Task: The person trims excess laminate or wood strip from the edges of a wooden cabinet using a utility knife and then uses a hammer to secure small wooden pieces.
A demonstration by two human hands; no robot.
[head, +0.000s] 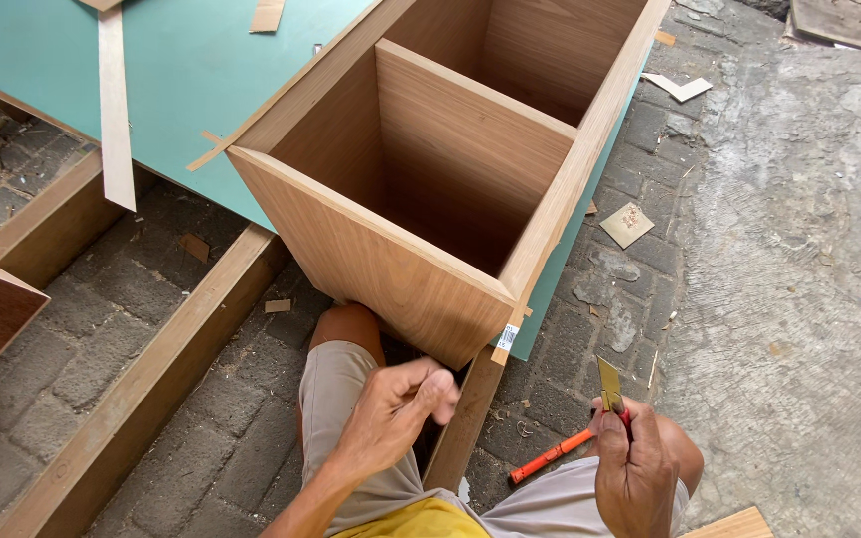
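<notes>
One cabinet (430,189) on paving bricks (102,339).

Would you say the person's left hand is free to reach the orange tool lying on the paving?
Probably yes: the left hand holds nothing, and the orange tool lies on open paving between the knees, with only a wooden batten to cross.
</notes>
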